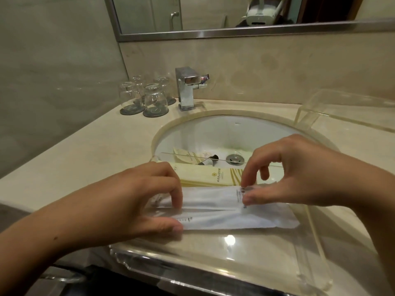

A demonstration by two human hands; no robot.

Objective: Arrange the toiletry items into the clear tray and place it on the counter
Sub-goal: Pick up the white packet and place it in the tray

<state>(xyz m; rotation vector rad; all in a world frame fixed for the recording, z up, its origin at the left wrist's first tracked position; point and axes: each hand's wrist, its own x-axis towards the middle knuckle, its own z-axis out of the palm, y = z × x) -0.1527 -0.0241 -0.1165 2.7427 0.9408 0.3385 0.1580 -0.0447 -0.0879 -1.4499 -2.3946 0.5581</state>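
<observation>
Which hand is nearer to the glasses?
Left. The left hand grips the packet in front of the glasses; the right hand pinches its other end, farther right.

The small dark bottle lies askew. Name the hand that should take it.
Probably the right hand: it only pinches the upper white packet, close to the small dark bottle. The left hand grips both white packets.

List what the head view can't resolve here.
Head view: print on the white packet is blurred, partly under the right hand.
Its left end is covered by the left hand.
The clear box is cut off by the right edge.
The small dark-capped item is too small to identify.
</observation>
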